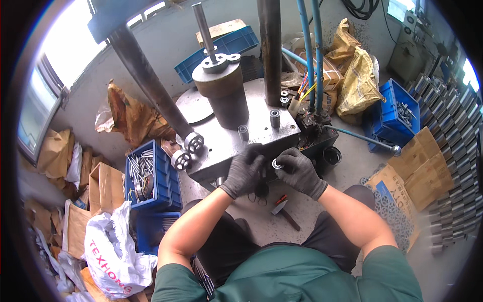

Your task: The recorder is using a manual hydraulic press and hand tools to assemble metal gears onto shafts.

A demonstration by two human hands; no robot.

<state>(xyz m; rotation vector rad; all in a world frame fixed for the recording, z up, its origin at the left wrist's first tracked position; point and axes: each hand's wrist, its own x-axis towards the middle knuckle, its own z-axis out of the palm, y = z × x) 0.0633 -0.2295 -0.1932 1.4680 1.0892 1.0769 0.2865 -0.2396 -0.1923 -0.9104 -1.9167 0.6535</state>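
Both my hands wear dark grey work gloves and meet over the front edge of a metal press table point(221, 151). My right hand point(302, 173) pinches a small metal ring point(276, 163), which looks like a bearing, between thumb and fingers. To its left, my left hand point(244, 173) has curled fingers, and whatever they hold is hidden. Just beyond the hands, short stacks of small bearings point(274, 119) and a grey cylinder point(243, 133) stand upright on the table. Two spoked wheels point(193, 142) sit at its left front corner.
A dark ram block point(221, 95) with rings on top rises between two steel posts point(270, 55). Blue crates point(153, 176) of metal rods stand left; another blue crate point(400, 108) stands right beside stacked bars point(453, 166). A hammer point(288, 217) lies on the floor below.
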